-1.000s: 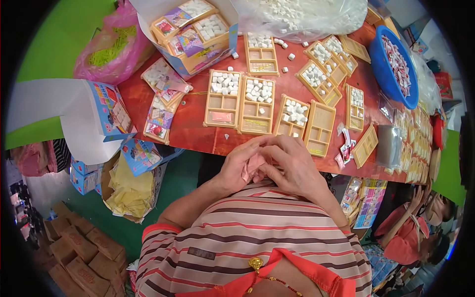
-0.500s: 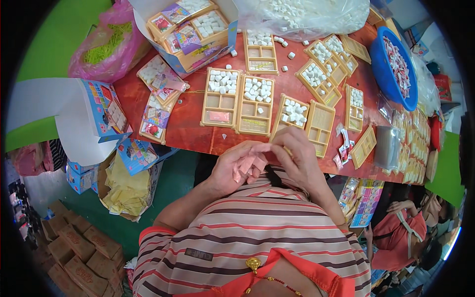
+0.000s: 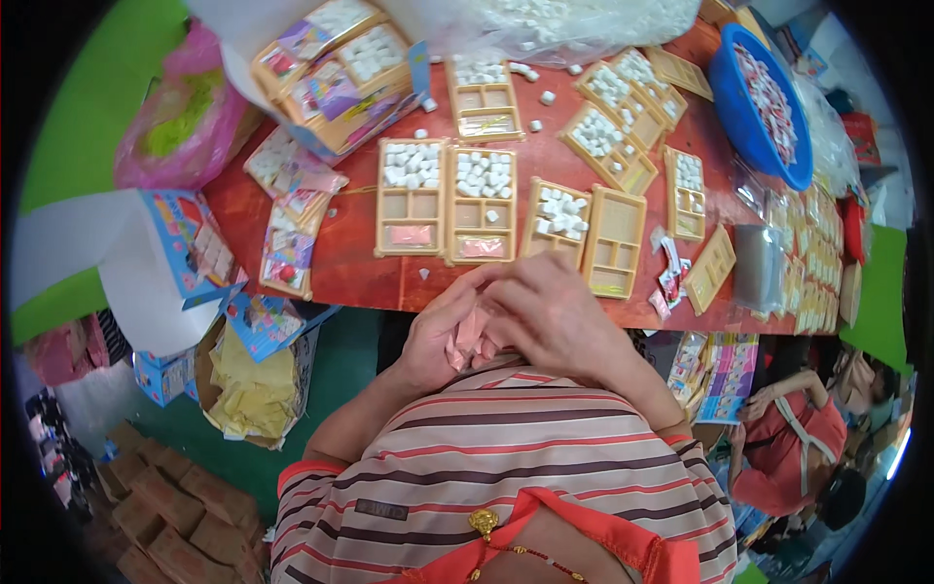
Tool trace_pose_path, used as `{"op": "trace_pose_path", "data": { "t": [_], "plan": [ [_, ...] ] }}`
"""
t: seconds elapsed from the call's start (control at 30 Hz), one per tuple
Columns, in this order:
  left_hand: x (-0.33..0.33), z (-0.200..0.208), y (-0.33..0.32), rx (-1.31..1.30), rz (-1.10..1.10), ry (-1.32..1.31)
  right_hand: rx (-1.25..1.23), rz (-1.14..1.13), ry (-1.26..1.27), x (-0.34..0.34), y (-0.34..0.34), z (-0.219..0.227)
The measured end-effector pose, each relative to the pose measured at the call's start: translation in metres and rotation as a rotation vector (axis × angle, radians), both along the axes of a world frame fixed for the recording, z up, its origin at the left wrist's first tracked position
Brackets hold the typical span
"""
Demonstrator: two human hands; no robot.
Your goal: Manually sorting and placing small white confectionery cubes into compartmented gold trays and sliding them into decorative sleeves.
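Observation:
My left hand point(image 3: 438, 326) is cupped just in front of the table edge, closed round several small pink packets point(image 3: 471, 336). Over it bends my right hand point(image 3: 556, 313), slightly blurred, its fingers curled in against the packets; its fingertips are hidden. Beyond my hands stand compartment trays holding white cubes: a left tray point(image 3: 380, 209) and a second tray point(image 3: 450, 204), each with a pink packet in its front compartment. To their right, a tilted tray point(image 3: 530, 229) has white cubes, its front part hidden by my right hand. Beside it lies a tray point(image 3: 614, 234) without cubes.
A blue basin point(image 3: 725, 88) of small packets stands at the right. Open cardboard boxes point(image 3: 336, 146) with filled trays and a pink bag point(image 3: 136, 146) are at the left. Cubes spill from a clear bag point(image 3: 584, 44) behind. Another person point(image 3: 793, 453) is at lower right.
A pink packet now lies in the second tray's front compartment, where only yellow-green sticks showed before. My right hand has moved left over my left hand. The view has shifted slightly.

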State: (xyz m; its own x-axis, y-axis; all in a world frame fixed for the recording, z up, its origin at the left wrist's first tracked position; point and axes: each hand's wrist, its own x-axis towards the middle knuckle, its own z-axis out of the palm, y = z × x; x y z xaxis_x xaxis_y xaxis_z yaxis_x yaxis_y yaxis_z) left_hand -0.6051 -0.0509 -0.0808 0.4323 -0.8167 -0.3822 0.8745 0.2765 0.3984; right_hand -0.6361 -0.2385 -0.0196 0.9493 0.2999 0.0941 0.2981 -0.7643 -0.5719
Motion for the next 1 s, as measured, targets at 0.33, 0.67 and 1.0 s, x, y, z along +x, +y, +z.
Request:
{"op": "trace_pose_path", "data": {
  "t": [0.33, 0.67, 1.0],
  "plan": [
    [-0.002, -0.005, -0.036, -0.025, -0.211, 0.108, -0.002, -0.053, -0.132, -0.030, -0.015, -0.017],
    [-0.002, 0.001, -0.035, 0.096, -0.157, 0.048, -0.180, -0.333, -0.183, -0.039, -0.054, -0.016],
    [0.003, -0.003, -0.031, -0.057, 0.059, 0.144, -0.202, -0.315, -0.189, -0.031, -0.048, -0.026]
  ]
}}
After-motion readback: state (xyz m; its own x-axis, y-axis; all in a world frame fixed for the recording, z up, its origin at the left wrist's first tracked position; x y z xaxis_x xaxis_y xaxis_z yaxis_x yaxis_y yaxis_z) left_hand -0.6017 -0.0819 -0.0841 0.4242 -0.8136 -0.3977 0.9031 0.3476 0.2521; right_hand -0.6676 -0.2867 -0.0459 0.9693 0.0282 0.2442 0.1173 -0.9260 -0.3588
